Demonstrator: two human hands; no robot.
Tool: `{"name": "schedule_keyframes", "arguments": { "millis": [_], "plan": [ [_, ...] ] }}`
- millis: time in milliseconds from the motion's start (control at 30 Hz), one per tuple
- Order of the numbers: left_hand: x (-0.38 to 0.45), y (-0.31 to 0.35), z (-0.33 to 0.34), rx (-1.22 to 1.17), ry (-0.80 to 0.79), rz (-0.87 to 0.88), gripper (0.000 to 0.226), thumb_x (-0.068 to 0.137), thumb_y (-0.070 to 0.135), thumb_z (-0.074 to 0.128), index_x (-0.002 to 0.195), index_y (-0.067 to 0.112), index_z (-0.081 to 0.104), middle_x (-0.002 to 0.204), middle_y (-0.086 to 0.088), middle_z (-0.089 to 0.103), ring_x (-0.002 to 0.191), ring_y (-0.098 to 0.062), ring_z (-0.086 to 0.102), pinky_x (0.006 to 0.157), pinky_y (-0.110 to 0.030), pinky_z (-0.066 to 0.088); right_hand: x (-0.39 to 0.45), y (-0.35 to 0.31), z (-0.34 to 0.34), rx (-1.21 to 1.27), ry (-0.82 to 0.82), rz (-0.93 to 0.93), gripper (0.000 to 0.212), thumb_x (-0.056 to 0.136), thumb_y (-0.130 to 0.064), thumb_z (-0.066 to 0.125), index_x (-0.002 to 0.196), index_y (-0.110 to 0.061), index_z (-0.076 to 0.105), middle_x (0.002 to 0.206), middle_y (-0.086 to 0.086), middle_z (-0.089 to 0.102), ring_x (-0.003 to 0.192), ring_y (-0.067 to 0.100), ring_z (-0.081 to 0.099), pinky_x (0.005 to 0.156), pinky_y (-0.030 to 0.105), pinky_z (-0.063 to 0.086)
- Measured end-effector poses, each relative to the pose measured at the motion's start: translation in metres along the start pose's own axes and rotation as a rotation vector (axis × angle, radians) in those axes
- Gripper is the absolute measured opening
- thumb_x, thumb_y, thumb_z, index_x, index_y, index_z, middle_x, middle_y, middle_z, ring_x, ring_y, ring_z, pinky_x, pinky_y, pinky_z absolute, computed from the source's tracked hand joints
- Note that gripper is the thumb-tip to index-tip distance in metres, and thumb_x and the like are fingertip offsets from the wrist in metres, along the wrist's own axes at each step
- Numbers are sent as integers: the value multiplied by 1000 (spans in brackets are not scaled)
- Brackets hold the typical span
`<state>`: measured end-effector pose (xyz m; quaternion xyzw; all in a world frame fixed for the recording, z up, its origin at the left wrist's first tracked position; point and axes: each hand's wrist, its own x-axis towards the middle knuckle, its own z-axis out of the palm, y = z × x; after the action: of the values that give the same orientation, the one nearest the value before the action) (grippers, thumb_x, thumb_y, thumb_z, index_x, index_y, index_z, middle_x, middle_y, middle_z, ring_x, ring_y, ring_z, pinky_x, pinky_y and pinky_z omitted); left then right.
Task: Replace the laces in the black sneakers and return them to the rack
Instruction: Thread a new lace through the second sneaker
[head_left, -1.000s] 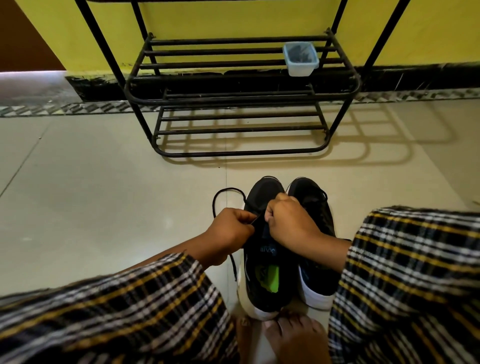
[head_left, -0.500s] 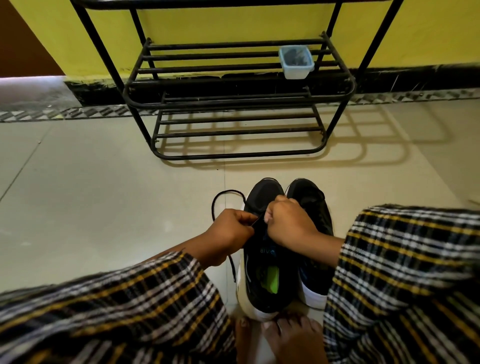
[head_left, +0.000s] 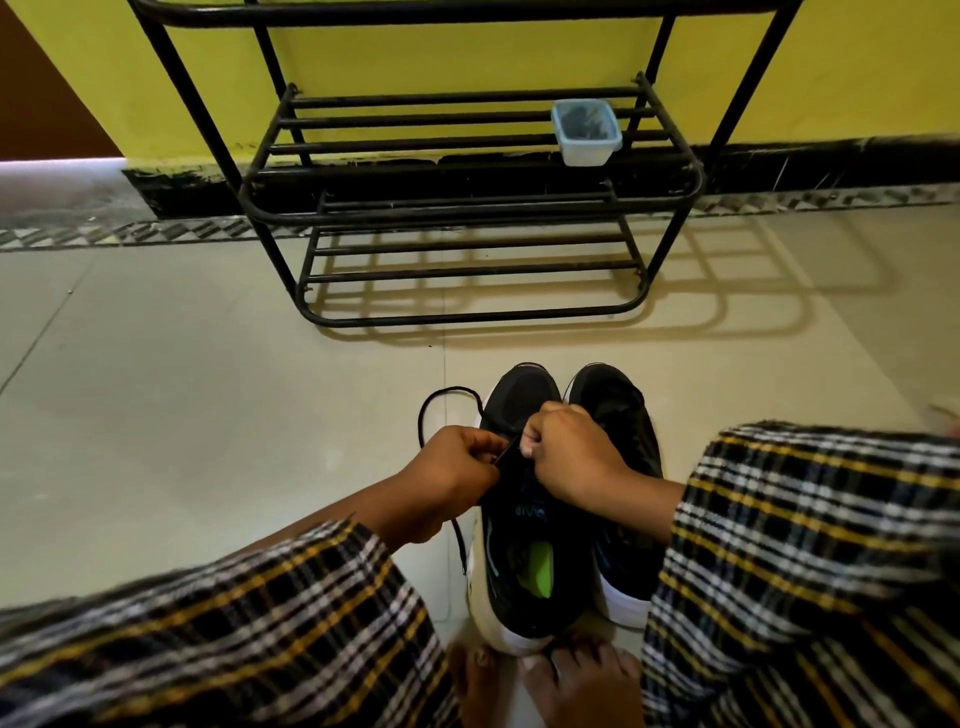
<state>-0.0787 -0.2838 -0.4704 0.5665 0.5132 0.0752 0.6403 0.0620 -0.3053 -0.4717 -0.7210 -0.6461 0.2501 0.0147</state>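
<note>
A small pale blue tub (head_left: 587, 133) sits at the right end of a barred shelf, its open mouth showing something dark inside that is too blurred to name. Behind stands a yellow wall (head_left: 467, 57) with a black skirting (head_left: 831, 161) along its foot, scuffed in places. To the far left is a brown panel (head_left: 36, 104). The floor (head_left: 208, 415) is of pale glossy tiles, edged near the wall by a patterned grey border (head_left: 130, 231); barred shadows fall across it to the right. Checked trousers (head_left: 805, 571) in black, white and yellow cover both knees, and bare toes (head_left: 571, 670) show at the lower edge.
</note>
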Motion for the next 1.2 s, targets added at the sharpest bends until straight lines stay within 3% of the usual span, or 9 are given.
{"name": "schedule_keyframes", "arguments": {
  "millis": [233,300,400,533,600,733,933,1067,1200],
  "plan": [
    [-1,3,1,21,-5,5,37,89,-14,47,118,4,61,81,-2,64,72,-10,64,65,-15,56,2,0,-1,72,-7,45,21,90,-6,50,101,-8,67,104,5,60,111,23,51,94,26,32],
    [1,1,0,56,12,4,39,88,-13,49,120,4,60,86,-7,63,80,-18,64,74,-24,56,2,-1,-2,135,1,83,18,89,-3,50,94,-6,67,88,-1,55,110,23,52,93,23,31],
    [4,-1,-1,65,35,-12,34,86,-10,53,116,6,61,87,-8,59,85,-22,61,82,-35,55,2,-2,1,243,-16,101,12,88,4,48,82,2,58,87,19,59,106,35,53,88,29,38],
    [4,-2,-1,136,80,62,21,85,0,60,101,13,63,78,-2,58,79,-20,60,85,-39,54,3,5,7,257,103,64,13,86,-3,57,81,1,68,67,-10,50,77,14,52,108,34,32],
    [6,-2,-1,276,117,123,21,83,4,62,102,14,64,79,0,61,79,-18,61,82,-35,53,2,7,9,299,125,48,12,85,-4,60,76,-3,67,65,-13,47,74,9,48,105,32,31],
    [7,2,1,435,144,207,19,84,16,63,103,13,63,88,-3,66,76,-16,62,74,-27,51,-1,12,11,342,129,5,14,83,-4,62,73,-13,65,72,-11,49,82,13,51,80,21,33],
    [9,5,1,334,143,214,11,95,17,54,91,7,58,68,-4,61,64,-21,64,67,-36,57,-3,14,16,414,172,-89,7,82,-3,64,85,-5,70,83,-1,54,80,13,52,74,24,39],
    [13,1,-3,410,154,233,11,95,16,52,91,8,57,76,-7,61,73,-24,64,73,-39,56,-9,14,20,390,183,-134,13,79,-6,67,91,-10,67,94,-1,51,90,13,48,82,24,40],
    [17,-1,-7,437,211,238,14,97,18,47,92,8,56,82,-8,59,85,-29,61,79,-41,50,-19,16,22,93,136,-201,46,82,-14,65,124,-17,50,124,-2,34,119,16,39,95,28,43]
  ]
}}
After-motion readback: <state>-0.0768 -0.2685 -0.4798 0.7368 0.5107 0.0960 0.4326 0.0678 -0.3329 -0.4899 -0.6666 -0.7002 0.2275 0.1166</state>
